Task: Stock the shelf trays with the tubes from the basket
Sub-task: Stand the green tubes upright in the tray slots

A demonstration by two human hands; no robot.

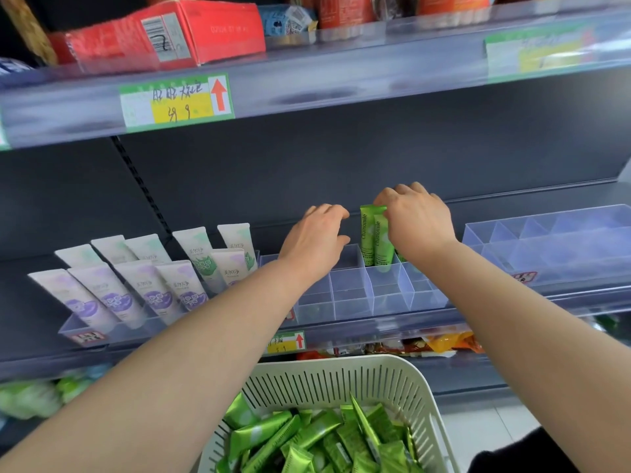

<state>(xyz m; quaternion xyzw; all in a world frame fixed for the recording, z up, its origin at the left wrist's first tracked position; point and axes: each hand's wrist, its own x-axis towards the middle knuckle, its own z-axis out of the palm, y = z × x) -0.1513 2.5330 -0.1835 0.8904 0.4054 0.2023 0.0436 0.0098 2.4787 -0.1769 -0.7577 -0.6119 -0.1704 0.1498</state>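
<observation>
Currently your right hand [418, 221] is at the back of the clear divided tray [351, 303] on the middle shelf. Its fingers are curled over the crimped tops of two green tubes [374, 238] marked Chamomile, pinching them from above; the thumb is hidden behind them. Those two tubes stand upright, caps down and touching side by side, in one of the tray's rear compartments, while the front compartments hold nothing. Your left hand [314, 240] hovers just left of the tubes over the tray's back row, fingers loosely curled and thumb out, with nothing visible in its grasp. Directly below your arms, the white slotted basket [341, 372] holds a heap of loose green tubes [307, 435] lying every which way. To the left of your tray, white tubes [150, 288] with purple and green prints lean back in rows in their own tray. Another clear tray [546, 240] sits to the right, well apart from your hands. On the shelf above, a red box [164, 32] lies over a handwritten price label [177, 100] with a red arrow.
</observation>
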